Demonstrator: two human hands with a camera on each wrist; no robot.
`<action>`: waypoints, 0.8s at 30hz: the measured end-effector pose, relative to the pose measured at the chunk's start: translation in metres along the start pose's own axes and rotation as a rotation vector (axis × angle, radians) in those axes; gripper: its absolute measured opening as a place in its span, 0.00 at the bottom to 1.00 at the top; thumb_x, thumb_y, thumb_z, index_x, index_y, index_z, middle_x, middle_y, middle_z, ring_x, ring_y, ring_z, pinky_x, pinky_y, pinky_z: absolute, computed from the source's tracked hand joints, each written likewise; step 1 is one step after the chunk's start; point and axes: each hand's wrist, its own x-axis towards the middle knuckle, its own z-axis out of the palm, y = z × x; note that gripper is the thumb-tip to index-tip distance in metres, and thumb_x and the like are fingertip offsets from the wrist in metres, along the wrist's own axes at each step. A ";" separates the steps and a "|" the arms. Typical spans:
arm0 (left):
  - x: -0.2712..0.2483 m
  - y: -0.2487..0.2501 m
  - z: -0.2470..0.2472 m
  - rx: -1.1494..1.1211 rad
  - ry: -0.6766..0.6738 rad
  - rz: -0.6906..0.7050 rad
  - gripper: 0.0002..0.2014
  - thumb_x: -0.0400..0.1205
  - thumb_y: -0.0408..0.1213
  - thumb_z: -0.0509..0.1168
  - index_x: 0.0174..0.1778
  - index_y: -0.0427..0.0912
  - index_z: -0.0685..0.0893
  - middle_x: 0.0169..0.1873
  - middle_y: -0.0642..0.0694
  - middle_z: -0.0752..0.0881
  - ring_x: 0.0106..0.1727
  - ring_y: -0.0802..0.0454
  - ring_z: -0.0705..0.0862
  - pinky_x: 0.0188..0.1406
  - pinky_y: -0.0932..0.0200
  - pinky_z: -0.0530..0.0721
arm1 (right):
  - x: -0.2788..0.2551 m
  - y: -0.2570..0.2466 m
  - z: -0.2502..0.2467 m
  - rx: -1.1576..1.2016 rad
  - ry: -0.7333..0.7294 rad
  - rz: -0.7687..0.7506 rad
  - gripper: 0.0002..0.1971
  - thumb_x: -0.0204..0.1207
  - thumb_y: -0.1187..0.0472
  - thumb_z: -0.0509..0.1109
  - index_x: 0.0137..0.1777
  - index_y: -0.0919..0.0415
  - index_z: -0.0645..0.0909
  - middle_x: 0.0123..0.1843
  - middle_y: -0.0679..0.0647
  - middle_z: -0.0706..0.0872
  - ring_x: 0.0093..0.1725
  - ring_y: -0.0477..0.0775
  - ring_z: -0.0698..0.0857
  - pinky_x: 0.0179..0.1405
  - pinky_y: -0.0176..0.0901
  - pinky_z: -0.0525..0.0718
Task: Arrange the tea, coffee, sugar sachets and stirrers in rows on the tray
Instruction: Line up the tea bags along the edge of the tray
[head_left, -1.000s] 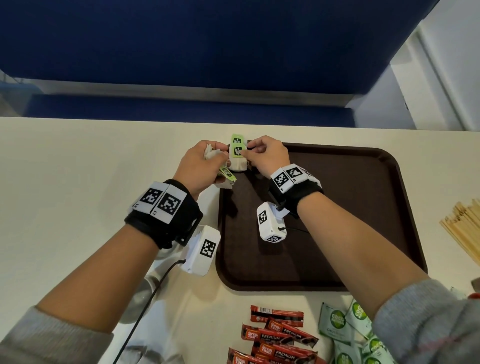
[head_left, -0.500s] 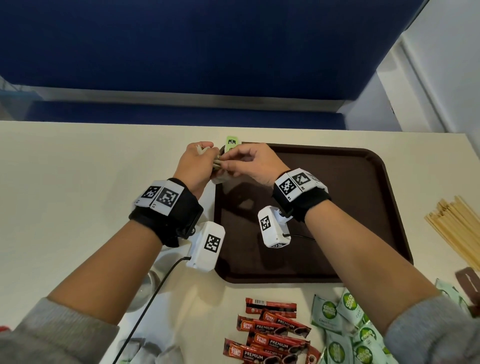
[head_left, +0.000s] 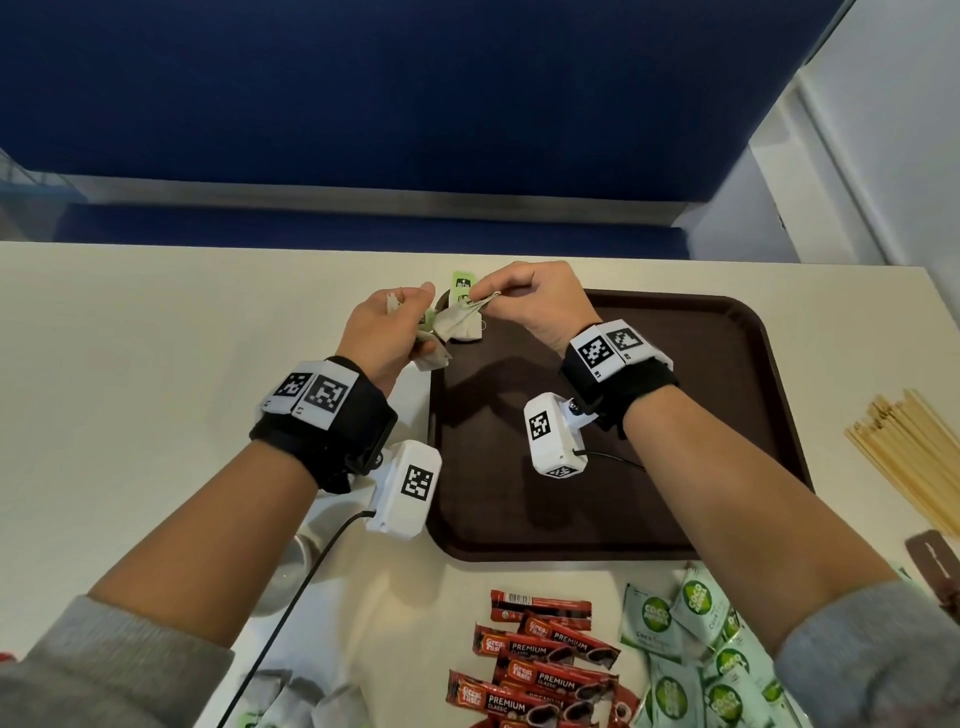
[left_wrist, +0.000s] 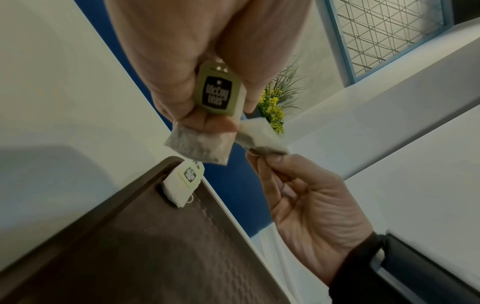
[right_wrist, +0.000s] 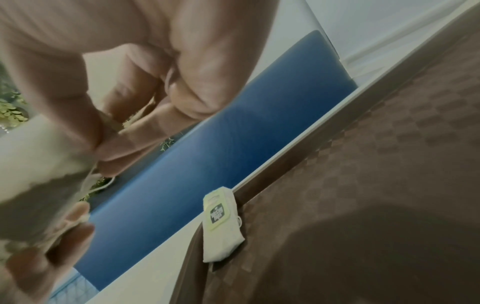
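Now my right hand has pinched a second white paper tea bag off the bunch my left hand grips, above the brown plastic tray's ten-o'clock corner, where one bag lies.

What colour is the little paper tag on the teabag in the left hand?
Pale green with a black label, seen best in the left wrist view: tag, left hand.

The flat plastic tray is dark brown with a checked pattern. The soft paper tea bags are white with light green tags. The long coffee sachets are red. The square sugar sachets are green and white. The thin wooden stirrers are pale tan.
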 end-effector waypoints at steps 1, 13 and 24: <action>0.001 -0.002 -0.001 0.022 -0.028 -0.014 0.09 0.84 0.45 0.63 0.47 0.43 0.81 0.37 0.45 0.80 0.34 0.48 0.80 0.35 0.61 0.80 | 0.000 0.000 -0.001 -0.009 -0.027 -0.014 0.09 0.69 0.73 0.74 0.44 0.59 0.88 0.43 0.51 0.88 0.45 0.41 0.86 0.52 0.32 0.84; -0.002 -0.005 0.002 0.083 -0.246 -0.048 0.10 0.83 0.45 0.64 0.46 0.42 0.84 0.37 0.43 0.79 0.35 0.52 0.76 0.23 0.69 0.77 | 0.005 0.006 0.000 0.025 -0.039 -0.079 0.17 0.67 0.80 0.68 0.43 0.57 0.89 0.46 0.52 0.88 0.50 0.43 0.86 0.52 0.34 0.84; 0.005 -0.009 0.001 0.128 -0.098 0.024 0.05 0.84 0.40 0.64 0.42 0.46 0.81 0.37 0.46 0.82 0.36 0.51 0.80 0.34 0.59 0.80 | 0.004 0.008 0.006 0.127 -0.070 0.234 0.13 0.80 0.52 0.66 0.44 0.61 0.86 0.41 0.54 0.89 0.33 0.45 0.86 0.34 0.34 0.85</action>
